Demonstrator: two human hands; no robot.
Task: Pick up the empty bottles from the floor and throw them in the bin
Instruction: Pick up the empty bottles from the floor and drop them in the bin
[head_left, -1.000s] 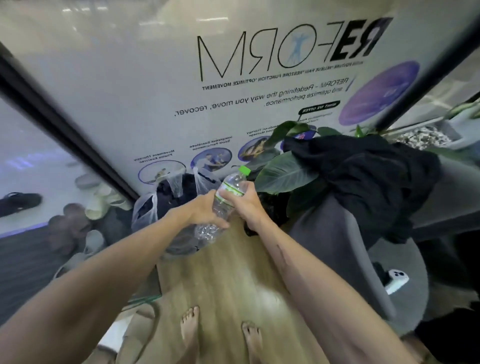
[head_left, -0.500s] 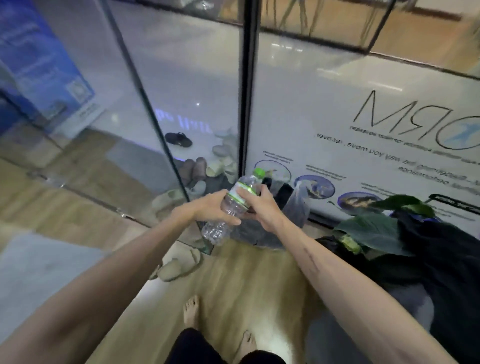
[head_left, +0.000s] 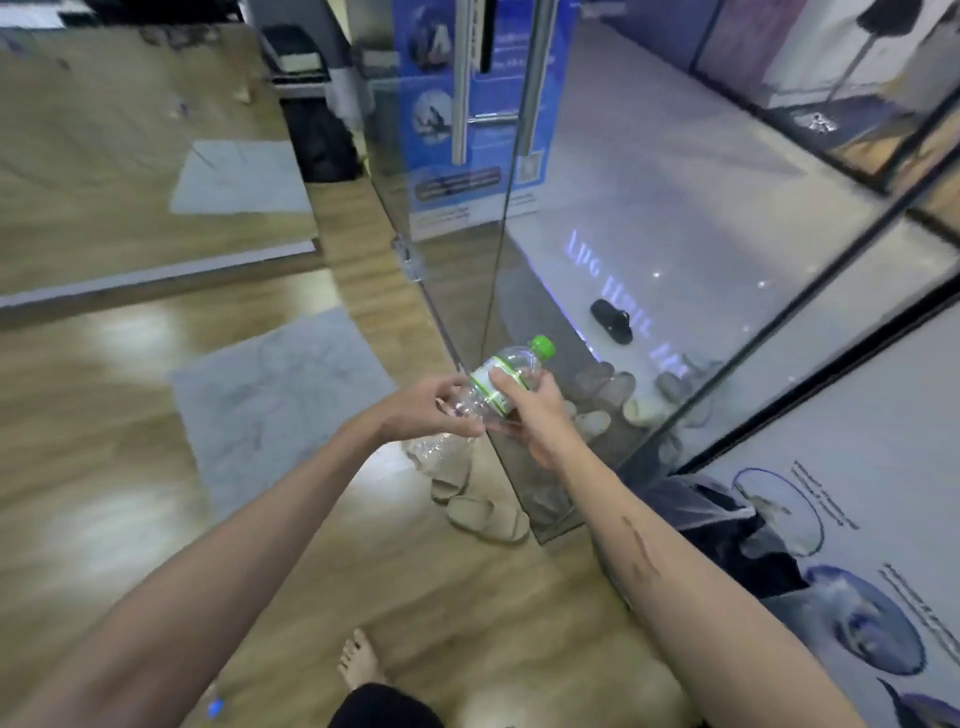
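swung left since earlier, now facing glass door; both left hand and right hand gripping clear bottle, mid-frame.

Both forearms are bare to the frame's lower edge, with no sleeves, watch or rings visible on the left hand or the right hand. A dark streak marks the right forearm. 1 bare foot shows above dark clothing.
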